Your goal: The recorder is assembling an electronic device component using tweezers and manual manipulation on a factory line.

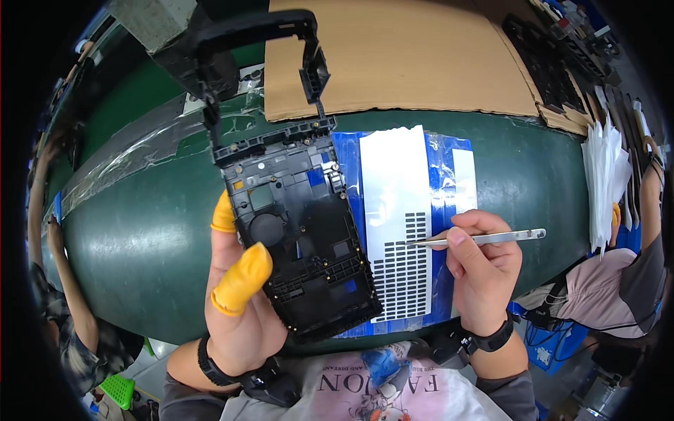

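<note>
In my left hand (239, 295), with yellow finger cots on the thumb and a finger, a black plastic device housing (309, 224) is gripped by its left edge. Its inner side faces up, and a black handle-like frame (263, 24) stretches from its far end. My right hand (484, 263) pinches metal tweezers (502, 237) between thumb and fingers. Their tips point left, over a white sheet (393, 175) with rows of small dark rectangular stickers (404, 281); whether the tips touch one I cannot tell. The sheet lies on a blue plastic-covered board (444, 175).
Brown cardboard (393, 59) covers the far part of the green table (147, 252). White sheets (604, 175) stand bunched at the right edge, near black plastic parts (544, 63). A grey metal block (151, 21) is at the far left. Other people sit at both sides.
</note>
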Motion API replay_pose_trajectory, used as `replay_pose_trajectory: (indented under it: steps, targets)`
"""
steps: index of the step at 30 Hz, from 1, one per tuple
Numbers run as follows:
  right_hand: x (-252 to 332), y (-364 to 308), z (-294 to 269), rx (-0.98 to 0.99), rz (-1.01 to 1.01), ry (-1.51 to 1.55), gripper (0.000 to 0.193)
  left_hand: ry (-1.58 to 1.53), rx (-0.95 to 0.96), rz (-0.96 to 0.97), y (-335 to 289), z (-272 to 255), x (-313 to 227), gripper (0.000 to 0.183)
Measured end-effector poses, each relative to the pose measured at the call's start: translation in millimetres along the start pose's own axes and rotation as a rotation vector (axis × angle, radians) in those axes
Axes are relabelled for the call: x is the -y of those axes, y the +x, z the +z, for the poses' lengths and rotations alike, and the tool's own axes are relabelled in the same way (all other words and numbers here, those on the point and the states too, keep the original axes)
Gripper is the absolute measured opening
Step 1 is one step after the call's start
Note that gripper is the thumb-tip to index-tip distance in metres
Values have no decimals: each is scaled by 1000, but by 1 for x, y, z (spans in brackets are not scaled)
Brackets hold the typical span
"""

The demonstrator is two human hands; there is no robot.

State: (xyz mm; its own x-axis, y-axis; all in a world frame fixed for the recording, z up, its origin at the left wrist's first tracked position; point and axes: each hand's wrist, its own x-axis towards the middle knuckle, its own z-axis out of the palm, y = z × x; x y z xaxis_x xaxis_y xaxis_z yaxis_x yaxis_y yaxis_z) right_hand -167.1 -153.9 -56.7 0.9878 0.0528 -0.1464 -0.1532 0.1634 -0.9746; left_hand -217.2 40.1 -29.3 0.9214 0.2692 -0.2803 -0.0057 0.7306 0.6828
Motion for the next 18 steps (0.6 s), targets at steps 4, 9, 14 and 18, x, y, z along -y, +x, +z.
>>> replay_pose_trajectory:
  steps: [4,9,14,18]
  targets:
    - [-1,1,-2,12,10,-12,18,8,-11,-53,4,-3,1,51]
    - [1,1,0,10,20,-16,18,6,1,-24,4,-3,2,49]
    - [13,-5,3,46,57,124,16,-58,78,-62,3,-8,3,47]
    - [31,-17,25,242,-42,193,20,-102,93,-171,2,-1,3,45]
